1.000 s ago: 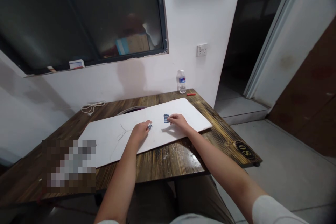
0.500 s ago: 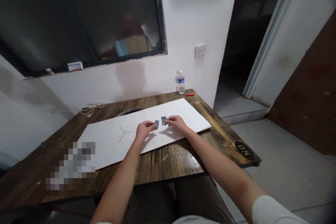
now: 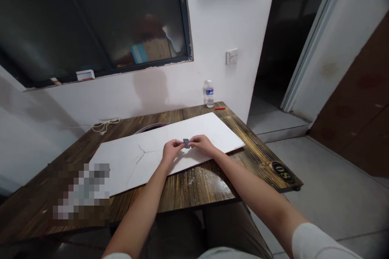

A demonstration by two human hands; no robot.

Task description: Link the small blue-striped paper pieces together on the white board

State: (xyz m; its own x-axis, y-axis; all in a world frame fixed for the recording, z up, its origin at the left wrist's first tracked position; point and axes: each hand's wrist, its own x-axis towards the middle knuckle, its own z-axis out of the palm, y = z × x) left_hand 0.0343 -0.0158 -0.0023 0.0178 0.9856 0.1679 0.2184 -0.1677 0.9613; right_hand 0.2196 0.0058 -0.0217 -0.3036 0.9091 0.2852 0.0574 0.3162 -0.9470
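Small blue pieces (image 3: 186, 143) are pinched by the left hand (image 3: 170, 150) and right hand (image 3: 202, 145) over the white board (image 3: 213, 126).

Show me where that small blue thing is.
In the head view, the small blue thing is near the middle, between the left hand and the right hand, over the white board, right of its dark lines.
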